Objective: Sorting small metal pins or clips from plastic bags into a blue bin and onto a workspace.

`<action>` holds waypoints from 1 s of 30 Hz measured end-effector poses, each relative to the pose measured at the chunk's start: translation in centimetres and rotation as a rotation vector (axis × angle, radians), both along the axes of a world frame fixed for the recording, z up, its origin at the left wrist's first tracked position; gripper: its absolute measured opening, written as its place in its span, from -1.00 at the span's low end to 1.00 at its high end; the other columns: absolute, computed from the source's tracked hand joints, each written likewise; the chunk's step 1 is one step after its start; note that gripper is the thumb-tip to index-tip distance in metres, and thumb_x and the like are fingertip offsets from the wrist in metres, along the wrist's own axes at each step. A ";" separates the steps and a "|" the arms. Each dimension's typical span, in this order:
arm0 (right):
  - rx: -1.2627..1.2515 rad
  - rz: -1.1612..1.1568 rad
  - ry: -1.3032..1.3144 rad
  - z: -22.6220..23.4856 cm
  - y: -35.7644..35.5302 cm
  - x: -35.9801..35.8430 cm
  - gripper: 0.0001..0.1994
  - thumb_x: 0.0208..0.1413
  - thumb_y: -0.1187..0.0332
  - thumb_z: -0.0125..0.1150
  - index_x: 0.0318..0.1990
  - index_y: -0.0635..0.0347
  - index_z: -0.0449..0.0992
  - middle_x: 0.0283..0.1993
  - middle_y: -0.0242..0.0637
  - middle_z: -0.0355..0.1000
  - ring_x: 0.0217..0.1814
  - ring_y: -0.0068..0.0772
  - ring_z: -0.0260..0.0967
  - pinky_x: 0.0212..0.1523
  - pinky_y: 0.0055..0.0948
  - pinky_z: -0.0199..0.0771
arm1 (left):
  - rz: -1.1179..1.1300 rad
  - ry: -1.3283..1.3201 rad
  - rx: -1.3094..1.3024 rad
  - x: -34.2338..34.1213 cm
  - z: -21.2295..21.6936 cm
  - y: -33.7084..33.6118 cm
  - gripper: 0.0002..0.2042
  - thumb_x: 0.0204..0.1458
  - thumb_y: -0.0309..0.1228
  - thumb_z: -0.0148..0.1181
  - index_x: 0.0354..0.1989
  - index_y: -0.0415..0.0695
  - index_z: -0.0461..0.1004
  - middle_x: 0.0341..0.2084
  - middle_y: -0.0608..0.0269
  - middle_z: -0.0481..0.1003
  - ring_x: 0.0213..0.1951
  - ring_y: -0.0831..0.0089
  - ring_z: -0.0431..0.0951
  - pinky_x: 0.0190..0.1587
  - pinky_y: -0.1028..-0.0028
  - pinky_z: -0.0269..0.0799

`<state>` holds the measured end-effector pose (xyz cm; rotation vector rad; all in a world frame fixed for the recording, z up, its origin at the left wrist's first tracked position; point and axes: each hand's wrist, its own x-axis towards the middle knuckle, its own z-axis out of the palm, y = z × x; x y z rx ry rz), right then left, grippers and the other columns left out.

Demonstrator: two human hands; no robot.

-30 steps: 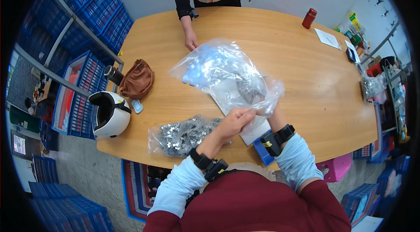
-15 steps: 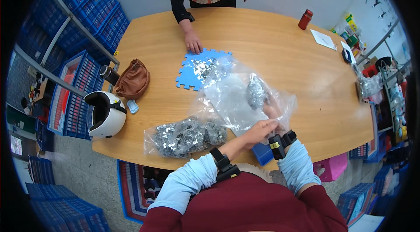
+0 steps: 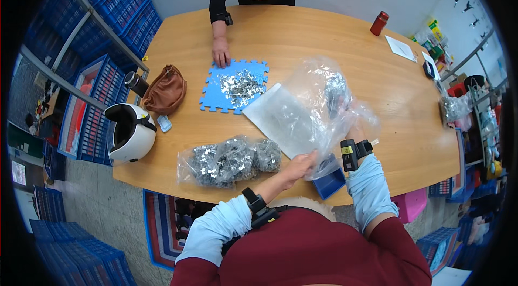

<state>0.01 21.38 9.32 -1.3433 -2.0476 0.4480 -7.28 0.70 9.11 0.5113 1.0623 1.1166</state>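
Observation:
A large clear plastic bag (image 3: 313,73) stretches over the table in front of me, with a cluster of small shiny metal pieces (image 3: 335,92) inside it. My left hand (image 3: 301,166) is closed on the bag's near edge. On its far right side, my right hand (image 3: 353,120) is closed round gathered film beside the metal pieces; the film partly veils its fingers. Beneath the bag lies a pale flat sheet (image 3: 278,119). A small blue tray (image 3: 329,183) sits between my wrists, partly under the film. Left of my left hand lie clear bags filled with metal pieces (image 3: 232,163).
Across the table (image 3: 426,124), a co-worker's hand (image 3: 220,53) touches a blue foam mat (image 3: 210,92) bearing loose metal pieces (image 3: 241,87). To the left are a white helmet (image 3: 141,138), a brown pouch (image 3: 166,92) and a dark flask (image 3: 135,84). A red bottle (image 3: 379,23) stands far right.
My hands have moved apart, the left toward me and the right farther away, pulling the bag rightward off the foam mat. The co-worker's hand and the mat have shifted left.

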 end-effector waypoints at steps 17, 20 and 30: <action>-0.294 0.326 0.050 -2.8 0.0 -2.6 -0.77 0.04 0.26 -0.07 -0.32 0.22 0.42 -0.53 -0.28 0.36 -0.55 -0.50 0.29 -0.56 -0.43 0.31 | -0.011 0.053 0.170 -2.0 5.9 -2.5 -0.45 -0.01 -0.42 0.03 0.13 -0.21 -0.07 -0.32 0.34 0.33 -0.32 0.65 0.35 -0.34 0.61 0.29; -0.239 0.112 0.066 -5.8 2.0 1.2 -0.75 0.03 0.24 -0.07 -0.32 0.23 0.42 -0.52 -0.26 0.36 -0.52 -0.47 0.30 -0.54 -0.41 0.31 | 0.038 0.003 0.129 -2.4 8.9 -2.2 -0.51 -0.02 -0.47 0.02 0.10 -0.20 0.01 -0.49 0.41 0.33 -0.48 0.67 0.33 -0.43 0.64 0.28; -0.203 -0.221 0.050 -16.3 2.3 -0.2 -0.67 -0.02 0.14 -0.05 -0.31 0.27 0.41 -0.44 -0.16 0.39 -0.39 -0.31 0.34 -0.44 -0.33 0.33 | -0.046 -0.008 0.200 -0.6 11.8 0.8 -0.68 -0.04 -0.44 0.02 -0.07 -0.15 0.23 -0.69 0.51 0.18 -0.66 0.75 0.15 -0.55 0.61 0.28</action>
